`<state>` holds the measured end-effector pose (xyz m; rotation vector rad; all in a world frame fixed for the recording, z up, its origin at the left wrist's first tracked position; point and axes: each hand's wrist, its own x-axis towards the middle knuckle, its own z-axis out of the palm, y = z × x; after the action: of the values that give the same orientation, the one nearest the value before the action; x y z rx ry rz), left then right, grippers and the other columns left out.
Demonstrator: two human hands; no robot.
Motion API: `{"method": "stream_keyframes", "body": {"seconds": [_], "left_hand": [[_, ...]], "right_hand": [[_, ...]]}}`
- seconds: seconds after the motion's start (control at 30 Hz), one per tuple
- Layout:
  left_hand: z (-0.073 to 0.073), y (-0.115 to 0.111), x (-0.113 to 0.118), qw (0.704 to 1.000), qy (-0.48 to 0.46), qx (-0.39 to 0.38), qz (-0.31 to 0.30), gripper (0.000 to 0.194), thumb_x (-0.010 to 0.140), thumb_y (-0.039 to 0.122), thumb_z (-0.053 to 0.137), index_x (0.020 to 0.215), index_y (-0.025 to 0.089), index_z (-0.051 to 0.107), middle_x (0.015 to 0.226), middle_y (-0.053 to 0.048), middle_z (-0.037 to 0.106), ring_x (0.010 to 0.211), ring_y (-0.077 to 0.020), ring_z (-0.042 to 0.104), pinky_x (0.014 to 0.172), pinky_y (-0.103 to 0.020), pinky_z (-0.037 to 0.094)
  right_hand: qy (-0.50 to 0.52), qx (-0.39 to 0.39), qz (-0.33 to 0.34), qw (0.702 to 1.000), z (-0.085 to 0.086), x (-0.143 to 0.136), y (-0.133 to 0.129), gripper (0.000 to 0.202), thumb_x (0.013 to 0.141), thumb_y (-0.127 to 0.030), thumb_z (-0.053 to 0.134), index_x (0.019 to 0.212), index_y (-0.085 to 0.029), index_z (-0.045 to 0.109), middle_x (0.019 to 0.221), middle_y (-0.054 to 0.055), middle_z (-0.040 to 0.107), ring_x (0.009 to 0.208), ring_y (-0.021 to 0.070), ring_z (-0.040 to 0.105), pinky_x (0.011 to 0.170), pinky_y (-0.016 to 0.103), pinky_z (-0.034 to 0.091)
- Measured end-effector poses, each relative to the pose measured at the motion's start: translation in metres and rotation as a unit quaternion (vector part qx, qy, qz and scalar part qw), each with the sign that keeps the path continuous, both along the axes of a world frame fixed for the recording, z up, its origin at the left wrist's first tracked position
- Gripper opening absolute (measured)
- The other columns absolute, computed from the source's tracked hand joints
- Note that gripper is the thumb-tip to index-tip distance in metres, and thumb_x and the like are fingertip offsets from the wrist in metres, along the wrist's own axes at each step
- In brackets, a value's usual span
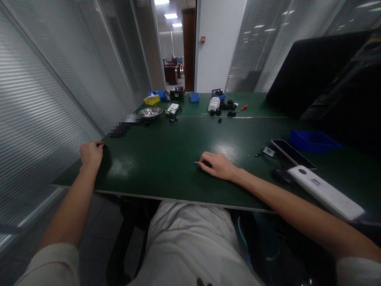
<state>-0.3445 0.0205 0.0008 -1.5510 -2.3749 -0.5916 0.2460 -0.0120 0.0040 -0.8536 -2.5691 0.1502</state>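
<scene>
My right hand (pixel 216 165) rests on the green table (pixel 160 159) with its fingers curled. A thin, pale pin-like tip (pixel 195 162) sticks out to the left of the fingertips, and a dark patch shows inside the curl; the kind of thing held cannot be made out. At the table's left edge is my left hand (pixel 91 154), its fingers closed and bent inward. Whatever those fingers hold, if anything, is hidden. Bare table surface lies between the two hands.
On the right lie a white power strip-like bar (pixel 327 192), a phone (pixel 293 154) and a blue tray (pixel 315 142), near a large black screen (pixel 312 71). Farther back are a metal bowl (pixel 150 114), a yellow bin (pixel 151 100), a white device (pixel 214 104) and an orange-handled tool (pixel 244 107).
</scene>
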Motion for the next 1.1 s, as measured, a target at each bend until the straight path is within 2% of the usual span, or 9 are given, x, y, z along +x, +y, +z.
{"method": "stream_keyframes", "body": {"seconds": [0.13, 0.23, 0.33, 0.5, 0.6, 0.77, 0.93, 1.0, 1.1], "left_hand": [[0.008, -0.007, 0.017, 0.998, 0.045, -0.031, 0.029, 0.035, 0.098, 0.028, 0.057, 0.115, 0.004, 0.077, 0.096, -0.012, 0.069, 0.082, -0.0201, 0.051, 0.078, -0.025, 0.036], [0.015, -0.012, 0.030, 0.994, 0.075, -0.059, 0.062, 0.040, 0.100, 0.033, 0.053, 0.120, 0.007, 0.076, 0.103, -0.014, 0.068, 0.081, -0.0215, 0.050, 0.074, -0.026, 0.035], [0.018, -0.013, 0.037, 0.990, 0.080, -0.085, 0.080, 0.041, 0.101, 0.033, 0.049, 0.123, 0.009, 0.075, 0.100, -0.014, 0.069, 0.082, -0.0227, 0.051, 0.074, -0.027, 0.036], [0.016, -0.013, 0.034, 0.992, 0.070, -0.068, 0.085, 0.038, 0.099, 0.033, 0.053, 0.118, 0.008, 0.076, 0.091, -0.012, 0.065, 0.079, -0.0224, 0.048, 0.075, -0.028, 0.035], [0.012, -0.013, 0.029, 0.995, 0.032, -0.044, 0.086, 0.036, 0.098, 0.033, 0.055, 0.118, 0.011, 0.076, 0.086, -0.010, 0.061, 0.075, -0.0208, 0.043, 0.075, -0.029, 0.033], [0.008, -0.011, 0.023, 0.997, -0.004, -0.030, 0.077, 0.034, 0.096, 0.034, 0.059, 0.116, 0.013, 0.076, 0.087, -0.008, 0.064, 0.072, -0.0192, 0.043, 0.070, -0.027, 0.030], [0.010, -0.009, 0.027, 0.996, -0.007, -0.025, 0.088, 0.035, 0.093, 0.042, 0.063, 0.111, 0.017, 0.078, 0.082, -0.006, 0.064, 0.070, -0.0202, 0.045, 0.071, -0.029, 0.032], [0.012, -0.008, 0.036, 0.997, -0.007, -0.012, 0.071, 0.036, 0.093, 0.045, 0.064, 0.113, 0.018, 0.079, 0.084, -0.007, 0.066, 0.073, -0.0210, 0.048, 0.072, -0.029, 0.034], [0.015, -0.004, 0.068, 0.999, -0.010, 0.011, -0.032, 0.035, 0.093, 0.043, 0.067, 0.111, 0.016, 0.079, 0.089, -0.007, 0.071, 0.079, -0.0213, 0.056, 0.073, -0.028, 0.036]], "right_hand": [[-0.004, 0.003, -0.004, 1.000, 0.001, -0.001, -0.001, 0.023, 0.105, -0.039, 0.048, 0.101, -0.020, 0.061, 0.096, 0.004, 0.068, 0.069, 0.0124, 0.057, 0.063, 0.026, 0.032], [-0.005, 0.001, -0.004, 1.000, 0.002, -0.001, -0.002, 0.024, 0.105, -0.039, 0.048, 0.100, -0.020, 0.060, 0.096, 0.003, 0.068, 0.069, 0.0122, 0.057, 0.063, 0.027, 0.032], [-0.005, 0.003, -0.003, 1.000, 0.002, -0.001, -0.002, 0.024, 0.106, -0.040, 0.047, 0.100, -0.020, 0.060, 0.096, 0.003, 0.068, 0.069, 0.0123, 0.057, 0.063, 0.027, 0.032], [-0.008, 0.008, -0.006, 1.000, 0.000, -0.001, -0.001, 0.025, 0.106, -0.041, 0.046, 0.101, -0.021, 0.061, 0.095, 0.003, 0.068, 0.068, 0.0125, 0.056, 0.063, 0.027, 0.032], [-0.006, 0.005, -0.004, 1.000, 0.001, -0.001, -0.001, 0.025, 0.105, -0.041, 0.046, 0.101, -0.021, 0.061, 0.095, 0.003, 0.068, 0.069, 0.0130, 0.056, 0.062, 0.027, 0.032], [0.001, -0.002, 0.000, 1.000, 0.001, 0.000, -0.001, 0.025, 0.105, -0.040, 0.046, 0.100, -0.021, 0.062, 0.095, 0.004, 0.068, 0.067, 0.0128, 0.055, 0.062, 0.027, 0.032], [-0.006, 0.000, -0.007, 1.000, 0.001, -0.001, -0.001, 0.025, 0.105, -0.040, 0.047, 0.100, -0.021, 0.061, 0.094, 0.004, 0.068, 0.069, 0.0132, 0.057, 0.063, 0.027, 0.032], [-0.010, 0.000, -0.006, 1.000, 0.000, -0.002, -0.001, 0.025, 0.105, -0.041, 0.047, 0.100, -0.021, 0.060, 0.095, 0.004, 0.068, 0.070, 0.0132, 0.058, 0.063, 0.027, 0.032], [-0.012, -0.007, -0.003, 1.000, 0.001, -0.003, -0.002, 0.024, 0.106, -0.040, 0.046, 0.101, -0.020, 0.060, 0.095, 0.004, 0.067, 0.069, 0.0128, 0.057, 0.063, 0.026, 0.032]]}}
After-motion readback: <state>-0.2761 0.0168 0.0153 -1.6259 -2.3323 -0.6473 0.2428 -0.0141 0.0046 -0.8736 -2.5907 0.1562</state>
